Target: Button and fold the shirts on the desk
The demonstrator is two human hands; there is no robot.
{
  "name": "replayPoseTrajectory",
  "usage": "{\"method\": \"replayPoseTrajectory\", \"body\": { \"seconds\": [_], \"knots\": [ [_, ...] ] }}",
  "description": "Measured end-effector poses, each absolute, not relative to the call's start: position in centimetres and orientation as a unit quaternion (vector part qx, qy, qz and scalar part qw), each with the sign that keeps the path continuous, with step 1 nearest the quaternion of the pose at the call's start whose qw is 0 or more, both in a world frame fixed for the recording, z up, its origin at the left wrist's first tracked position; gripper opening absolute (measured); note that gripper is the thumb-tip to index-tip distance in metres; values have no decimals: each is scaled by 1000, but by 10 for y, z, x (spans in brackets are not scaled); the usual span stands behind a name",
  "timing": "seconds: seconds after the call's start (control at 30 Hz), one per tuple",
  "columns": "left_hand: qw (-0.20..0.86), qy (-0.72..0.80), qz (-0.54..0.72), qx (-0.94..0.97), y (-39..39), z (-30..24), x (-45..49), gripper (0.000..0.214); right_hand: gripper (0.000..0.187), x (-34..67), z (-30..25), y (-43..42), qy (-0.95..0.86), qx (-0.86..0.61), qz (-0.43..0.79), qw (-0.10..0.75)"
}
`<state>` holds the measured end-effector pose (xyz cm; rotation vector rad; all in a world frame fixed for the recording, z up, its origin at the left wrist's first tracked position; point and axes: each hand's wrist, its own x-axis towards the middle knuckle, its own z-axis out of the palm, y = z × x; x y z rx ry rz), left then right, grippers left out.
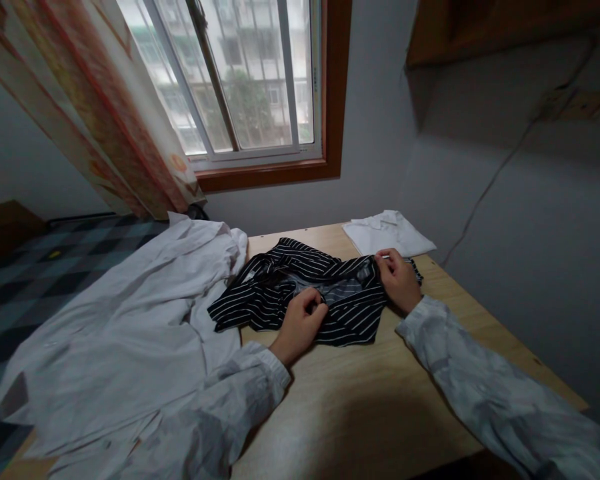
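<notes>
A black garment with thin white stripes (270, 280) lies crumpled on the wooden table (360, 400). My left hand (303, 323) rests on its near middle, fingers curled and pinching the fabric. At the garment's right end, my right hand (397, 280) grips the cloth with closed fingers. Both my arms wear pale patterned sleeves.
A large white shirt (130, 333) is spread over the table's left side, hanging past the edge. A folded white garment (387, 233) sits at the far right corner. Behind are a barred window (240, 80), a patterned curtain (105, 113) and grey walls. Checked floor lies to the left.
</notes>
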<state>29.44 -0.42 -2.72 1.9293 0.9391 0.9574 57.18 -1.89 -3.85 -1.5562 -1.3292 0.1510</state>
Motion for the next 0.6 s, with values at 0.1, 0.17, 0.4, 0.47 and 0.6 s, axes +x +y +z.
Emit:
{"method": "replayPoseTrajectory", "body": {
  "seconds": [0.1, 0.17, 0.4, 0.47, 0.6],
  "knots": [
    [384, 374, 371, 758, -5, -27, 295, 17, 45, 585, -41, -15, -504, -661, 81, 549],
    [384, 377, 367, 759, -6, -26, 296, 16, 48, 589, -44, -12, -485, -662, 103, 562],
    [396, 385, 350, 757, -8, -26, 296, 14, 43, 577, -42, -18, -603, -601, 105, 513],
    [395, 386, 346, 759, -8, -27, 296, 15, 38, 574, -40, -19, -658, -570, 82, 485],
    [383, 389, 354, 759, -8, -28, 295, 16, 35, 576, -44, -22, -723, -534, 78, 432]
  ]
}}
